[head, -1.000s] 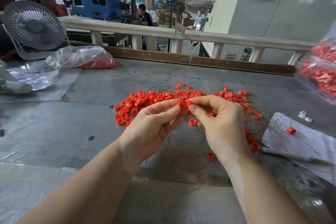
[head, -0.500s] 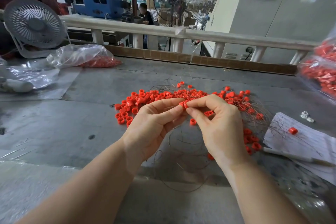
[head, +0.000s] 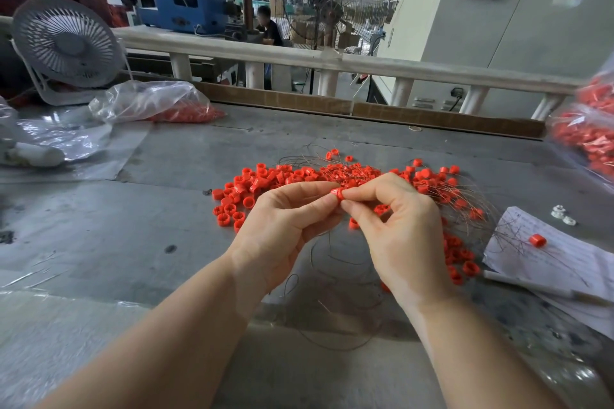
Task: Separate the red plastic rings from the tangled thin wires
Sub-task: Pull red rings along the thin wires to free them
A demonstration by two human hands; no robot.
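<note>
- Left hand [head: 285, 226]: raised above the middle of the grey table [head: 99, 242]; thumb and forefinger pinch one red ring [head: 337, 193] from the left; remaining fingers curl beneath.
- Right hand [head: 402, 236]: meets the left at the same ring; thumb and forefinger grasp its right side; the other fingers are bent inward over the palm.
- Red ring: held between both hands, lifted clear of the table surface; whether a wire still runs through it cannot be told at this size.
- Heap of red rings [head: 299, 176]: spread in a band across the table's middle, behind the hands; a smaller cluster [head: 460, 259] lies to the right of the right wrist.
- Thin wires [head: 339, 256]: dark loops on the table below and between the hands; finer strands fan out through the heap toward the right edge.
- Sheet of paper [head: 564, 262]: near the right edge, carrying a single red ring [head: 537, 240] and stray wire ends; two small white parts [head: 563, 215] lie just beyond it.
- Clear plastic bag [head: 149, 103]: far left corner, holding red pieces; a grey fan [head: 66, 43] stands behind it.
- Second bag of red pieces [head: 591, 136]: at the far right edge, partly cut off by the frame.
</note>
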